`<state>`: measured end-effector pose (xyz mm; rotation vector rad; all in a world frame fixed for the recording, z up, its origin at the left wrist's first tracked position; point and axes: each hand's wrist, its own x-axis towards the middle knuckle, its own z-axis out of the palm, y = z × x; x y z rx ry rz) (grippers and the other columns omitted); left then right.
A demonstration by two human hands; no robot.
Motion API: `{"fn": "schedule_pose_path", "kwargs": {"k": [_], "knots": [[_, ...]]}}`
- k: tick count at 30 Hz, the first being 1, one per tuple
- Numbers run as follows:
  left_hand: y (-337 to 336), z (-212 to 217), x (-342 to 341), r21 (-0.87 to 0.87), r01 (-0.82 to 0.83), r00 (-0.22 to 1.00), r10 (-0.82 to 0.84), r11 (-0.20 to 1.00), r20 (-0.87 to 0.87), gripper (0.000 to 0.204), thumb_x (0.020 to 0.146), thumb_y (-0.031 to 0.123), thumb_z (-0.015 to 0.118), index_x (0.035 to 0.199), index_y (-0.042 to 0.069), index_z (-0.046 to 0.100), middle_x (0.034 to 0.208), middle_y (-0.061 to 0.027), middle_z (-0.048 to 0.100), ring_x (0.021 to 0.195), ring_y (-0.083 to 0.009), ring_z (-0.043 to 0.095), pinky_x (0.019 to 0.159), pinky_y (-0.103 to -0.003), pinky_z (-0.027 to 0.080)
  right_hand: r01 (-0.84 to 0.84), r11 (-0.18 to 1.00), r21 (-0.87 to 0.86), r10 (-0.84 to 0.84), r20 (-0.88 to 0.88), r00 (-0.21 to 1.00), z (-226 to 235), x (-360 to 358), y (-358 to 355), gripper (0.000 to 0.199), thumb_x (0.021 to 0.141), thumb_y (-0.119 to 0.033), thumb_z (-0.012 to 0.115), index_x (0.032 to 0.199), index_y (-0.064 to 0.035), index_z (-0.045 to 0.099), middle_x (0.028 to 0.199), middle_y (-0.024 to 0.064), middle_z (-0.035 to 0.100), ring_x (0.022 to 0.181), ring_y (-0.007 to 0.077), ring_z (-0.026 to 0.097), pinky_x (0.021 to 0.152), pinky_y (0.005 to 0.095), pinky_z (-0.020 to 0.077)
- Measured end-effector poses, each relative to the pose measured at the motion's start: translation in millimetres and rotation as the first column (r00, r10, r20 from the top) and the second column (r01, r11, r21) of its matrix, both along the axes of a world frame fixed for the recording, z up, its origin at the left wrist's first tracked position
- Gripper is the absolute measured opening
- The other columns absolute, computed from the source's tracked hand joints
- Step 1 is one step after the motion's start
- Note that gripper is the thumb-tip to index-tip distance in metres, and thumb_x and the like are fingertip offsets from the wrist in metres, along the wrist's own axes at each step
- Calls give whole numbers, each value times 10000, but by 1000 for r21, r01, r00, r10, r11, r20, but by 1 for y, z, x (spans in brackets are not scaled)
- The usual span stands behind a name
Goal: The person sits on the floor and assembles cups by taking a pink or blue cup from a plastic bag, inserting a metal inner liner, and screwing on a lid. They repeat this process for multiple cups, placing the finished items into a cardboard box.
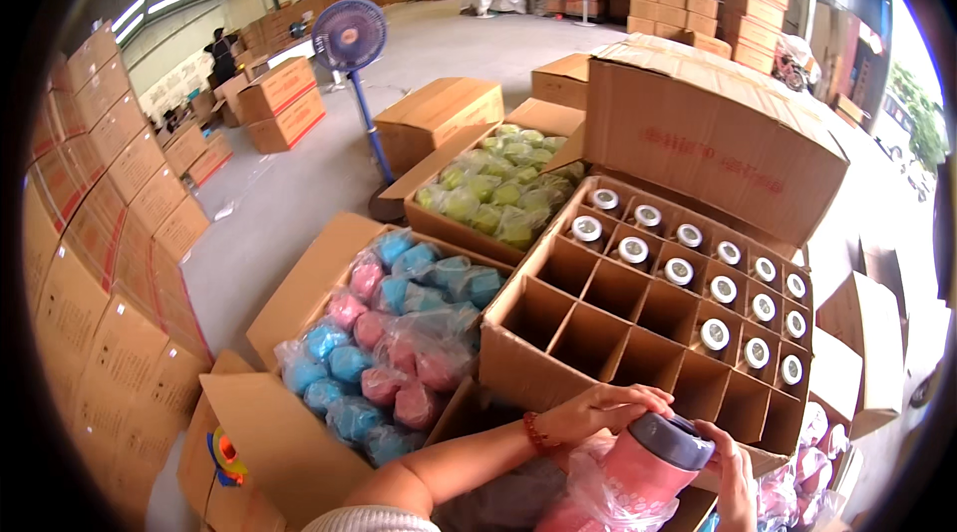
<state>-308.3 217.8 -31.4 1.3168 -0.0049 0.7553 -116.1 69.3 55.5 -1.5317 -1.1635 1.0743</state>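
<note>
A pink flask with a dark grey top and pale printed marks stands tilted at the lower edge, with clear plastic film around its body. My left hand comes from the left, a red bracelet on its wrist, and its fingers press on the flask's top. On the other side, my right hand grips the rim of that top with bent fingers. Just beyond both hands stands a divided carton, where several white-capped items fill the far and right cells; several near-left cells are bare.
Left of the divided carton, an open box holds blue and pink wrapped pieces. Behind it, another carton holds green wrapped pieces. A blue standing fan rises beyond. Stacked cartons line the left. Pink wrapped pieces lie lower right.
</note>
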Motion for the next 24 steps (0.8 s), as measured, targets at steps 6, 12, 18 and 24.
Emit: {"fn": "schedule_pose_path", "kwargs": {"k": [6, 12, 18, 24], "knots": [[-51, 78, 52, 740, -178, 863, 465, 648, -199, 281, 858, 249, 654, 1013, 16, 633, 1004, -126, 666, 949, -291, 637, 881, -396, 466, 104, 966, 236, 104, -725, 681, -31, -36, 55, 594, 989, -459, 363, 1205, 59, 560, 1147, 187, 627, 1092, 274, 600, 972, 371, 452], [2, 20, 15, 82, 123, 987, -130, 989, 89, 176, 927, 166, 622, 1029, 51, 708, 1119, -95, 659, 1273, -268, 459, 1101, -442, 294, -75, 997, -11, 71, -193, 979, -41, 17, 27, 571, 1004, -434, 362, 1189, 64, 571, 1169, 152, 625, 1121, 238, 581, 957, 364, 454], [-1, 39, 13, 100, 66, 997, -62, 993, -44, 305, 970, 271, 569, 1191, 66, 607, 1205, -108, 602, 1211, -300, 511, 1078, -434, 337, 1, 1000, -28, -20, -693, 721, -58, 27, 49, 643, 957, -537, 393, 1090, 48, 625, 1086, 161, 652, 1030, 260, 612, 918, 367, 468], [-24, 64, 22, 657, -125, 951, 279, 744, -135, 242, 917, 273, 629, 1068, 91, 680, 1298, -147, 533, 1335, -349, 368, 1138, -540, 138, 176, 982, 64, -30, -874, 484, -47, -41, 64, 596, 943, -531, 402, 1177, -14, 585, 1107, 199, 632, 1054, 310, 591, 976, 440, 442]]}}
